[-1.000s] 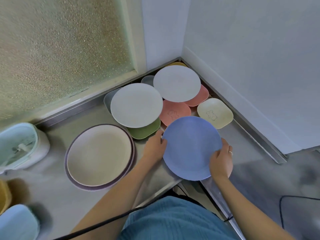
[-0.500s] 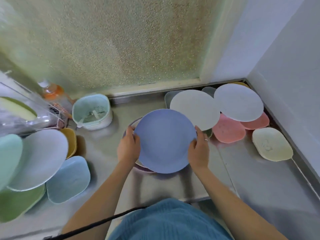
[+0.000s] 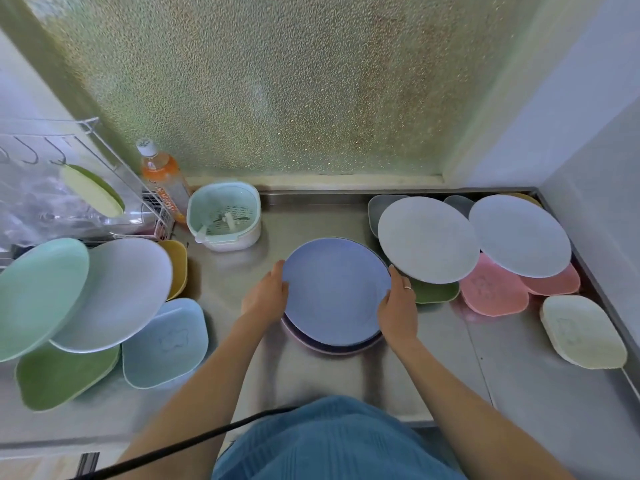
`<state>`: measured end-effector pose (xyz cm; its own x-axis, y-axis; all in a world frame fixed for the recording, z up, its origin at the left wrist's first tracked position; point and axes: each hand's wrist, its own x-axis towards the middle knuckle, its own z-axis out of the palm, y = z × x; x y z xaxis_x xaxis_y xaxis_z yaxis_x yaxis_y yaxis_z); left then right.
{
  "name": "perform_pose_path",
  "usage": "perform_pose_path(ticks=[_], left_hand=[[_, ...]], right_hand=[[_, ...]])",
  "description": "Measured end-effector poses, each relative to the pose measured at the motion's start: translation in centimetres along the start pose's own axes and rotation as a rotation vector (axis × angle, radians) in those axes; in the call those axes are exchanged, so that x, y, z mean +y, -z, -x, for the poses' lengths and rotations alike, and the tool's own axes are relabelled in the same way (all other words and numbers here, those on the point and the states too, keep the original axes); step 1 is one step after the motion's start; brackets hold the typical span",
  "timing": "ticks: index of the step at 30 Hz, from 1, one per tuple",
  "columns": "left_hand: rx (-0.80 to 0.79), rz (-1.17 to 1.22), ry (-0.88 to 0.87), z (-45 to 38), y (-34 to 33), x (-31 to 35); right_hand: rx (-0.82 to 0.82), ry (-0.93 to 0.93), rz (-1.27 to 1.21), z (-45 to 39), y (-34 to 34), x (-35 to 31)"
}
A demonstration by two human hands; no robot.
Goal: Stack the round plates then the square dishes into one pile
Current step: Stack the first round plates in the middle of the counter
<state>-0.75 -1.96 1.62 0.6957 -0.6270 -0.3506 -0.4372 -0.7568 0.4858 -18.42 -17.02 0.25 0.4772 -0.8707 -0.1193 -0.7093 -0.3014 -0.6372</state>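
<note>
Hands held the blue plate by its opposite edges: the left hand gripped the left rim, the right hand, with a ring on one finger, curled round the right rim. The plate sat over a pile of round plates on the steel counter, in the middle of the view; only a pinkish and a dark rim of that pile showed below its near edge. Whether the plate already rested on the pile could not be told.

Just to the right, a grey plate lay tilted over a green dish and a grey dish. Beyond it a second grey plate lay over two pink dishes, partly covering both. A cream dish lay apart near the right edge of the counter.

On the left, a mint plate and a white plate leaned over a green square dish, a light blue dish and a yellow dish. A mint strainer basket stood at the back beside an orange bottle and a wire rack by the frosted window.
</note>
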Motion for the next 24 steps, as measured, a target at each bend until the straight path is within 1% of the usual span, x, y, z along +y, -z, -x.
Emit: perform_pose_path(ticks=[4, 6, 8, 10, 12, 18, 24], left_hand=[[-0.034, -0.028, -0.015, -0.6, -0.3, 0.1], [-0.052, -0.058, -0.014, -0.7, -0.4, 0.2], [-0.082, -0.141, -0.018, -0.7, -0.5, 0.4], [-0.093, -0.211, -0.013, -0.6, -0.7, 0.6], [-0.085, -0.226, 0.003, -0.6, -0.8, 0.8], [-0.063, -0.207, 0.048, -0.3, -0.9, 0.9], [-0.033, -0.141, 0.107, 0.7, -0.8, -0.3]], right_hand=[[0.05, 0.078, 0.04, 0.0, -0.2, 0.5], [0.084, 0.082, 0.089, 0.1, -0.3, 0.7], [0.1, 0.069, 0.114, 0.0, -0.3, 1.1], [0.079, 0.061, 0.112, -0.2, -0.3, 1.6], [0.046, 0.06, 0.088, -0.4, -0.5, 1.9], [-0.018, 0.039, 0.008, -0.4, -0.9, 1.9], [-0.08, 0.086, 0.0, -0.2, -1.2, 1.3]])
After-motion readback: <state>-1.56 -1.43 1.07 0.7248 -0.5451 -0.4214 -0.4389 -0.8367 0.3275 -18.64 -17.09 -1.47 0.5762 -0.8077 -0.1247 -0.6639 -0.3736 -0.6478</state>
